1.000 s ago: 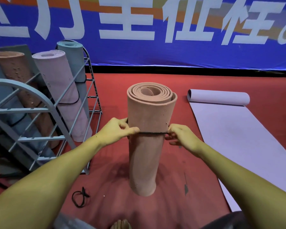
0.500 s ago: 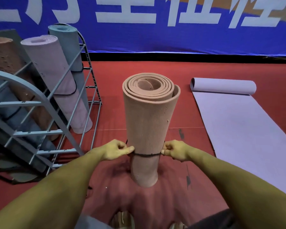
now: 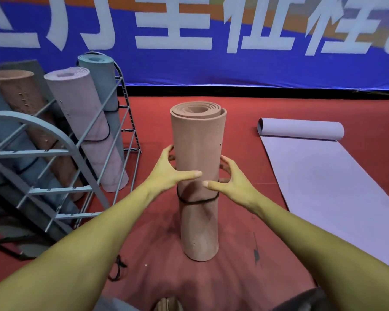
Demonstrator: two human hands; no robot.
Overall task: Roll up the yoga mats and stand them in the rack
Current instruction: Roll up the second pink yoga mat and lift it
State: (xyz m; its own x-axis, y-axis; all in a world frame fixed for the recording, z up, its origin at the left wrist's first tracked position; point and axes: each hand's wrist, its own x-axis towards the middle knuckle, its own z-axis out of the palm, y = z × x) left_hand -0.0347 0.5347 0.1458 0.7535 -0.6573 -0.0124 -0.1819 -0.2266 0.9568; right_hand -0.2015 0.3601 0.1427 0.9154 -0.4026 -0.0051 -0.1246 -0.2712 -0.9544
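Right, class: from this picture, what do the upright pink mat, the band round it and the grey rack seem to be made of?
Pink rolled mat: looks like soft matte foam or rubber; thick spiral layers at the top, small dents, pinched where tied.
Black band: probably elastic cord; thin, and it squeezes the roll.
Rack: seemingly grey-painted metal; slim straight bars and a curved frame with a dull sheen.

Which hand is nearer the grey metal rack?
Left. The left hand grips the upright pink rolled mat on the side facing the grey metal rack; the right hand holds its far side.
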